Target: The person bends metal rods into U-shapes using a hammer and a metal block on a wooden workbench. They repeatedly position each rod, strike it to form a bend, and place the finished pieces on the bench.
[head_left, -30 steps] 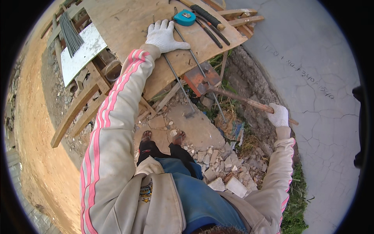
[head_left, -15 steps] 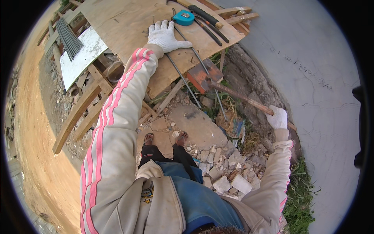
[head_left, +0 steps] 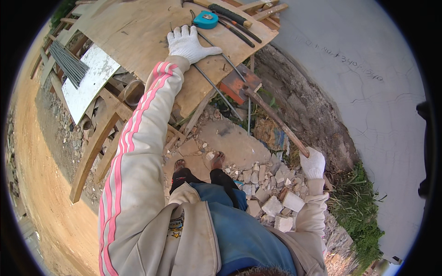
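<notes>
My left hand (head_left: 188,45), in a white knit glove, lies flat with fingers spread on a plywood board (head_left: 138,27), pressing over thin steel rods. One steel rod (head_left: 216,87) runs straight past the board's edge. A second steel rod (head_left: 249,117) passes the reddish-brown metal block (head_left: 239,86) and angles downward there. My gloved right hand (head_left: 313,163) is closed around the lower end of a rusty metal bar (head_left: 278,120). Its upper end meets the block; how it engages the rod cannot be made out.
A teal tape measure (head_left: 205,19), a hammer (head_left: 230,14) and pincers with dark handles (head_left: 237,31) lie on the board. A bundle of rods (head_left: 69,63) rests on a white panel (head_left: 90,87) to the left. Broken rubble (head_left: 271,206) covers ground beside my feet; a grey wall (head_left: 368,106) stands right.
My right hand has swung the bar's lower end down and toward me. The second rod now shows a bend beside the block. My left hand stays on the board.
</notes>
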{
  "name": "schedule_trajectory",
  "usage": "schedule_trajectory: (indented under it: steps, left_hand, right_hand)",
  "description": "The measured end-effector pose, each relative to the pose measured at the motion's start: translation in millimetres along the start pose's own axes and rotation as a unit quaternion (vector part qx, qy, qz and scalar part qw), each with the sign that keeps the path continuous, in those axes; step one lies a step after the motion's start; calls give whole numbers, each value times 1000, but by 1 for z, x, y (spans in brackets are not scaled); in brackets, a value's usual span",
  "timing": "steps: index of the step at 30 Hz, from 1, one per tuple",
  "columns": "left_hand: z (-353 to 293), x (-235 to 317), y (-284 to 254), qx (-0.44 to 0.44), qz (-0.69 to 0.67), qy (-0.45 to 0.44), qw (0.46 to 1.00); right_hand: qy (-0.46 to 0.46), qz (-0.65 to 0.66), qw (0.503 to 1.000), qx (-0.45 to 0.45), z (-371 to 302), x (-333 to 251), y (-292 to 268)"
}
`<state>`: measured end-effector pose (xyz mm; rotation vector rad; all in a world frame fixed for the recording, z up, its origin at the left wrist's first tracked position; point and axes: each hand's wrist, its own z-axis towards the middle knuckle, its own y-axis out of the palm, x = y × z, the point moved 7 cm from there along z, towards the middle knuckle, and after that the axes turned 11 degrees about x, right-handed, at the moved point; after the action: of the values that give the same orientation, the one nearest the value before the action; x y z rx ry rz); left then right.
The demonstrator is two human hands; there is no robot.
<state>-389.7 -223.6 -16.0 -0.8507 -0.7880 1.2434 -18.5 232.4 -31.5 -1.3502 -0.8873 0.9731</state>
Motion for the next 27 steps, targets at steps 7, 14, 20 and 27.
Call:
schedule_trajectory:
  steps: [7, 14, 20, 27]
  left_hand:
    - [0, 0, -4, -18, -18, 1, 1000]
    - [-1, -1, -6, -8, -40, -3, 999]
    - [1, -4, -6, -30, -57, -7, 998]
    - [1, -7, -3, -33, -75, -12, 997]
  right_hand:
    - [63, 25, 998, -15, -53, -24, 2]
    - [113, 13, 993, -8, -97, -51, 2]
    - [121, 69, 989, 50, -123, -77, -11]
    - [208, 41, 974, 77, -179, -134, -4]
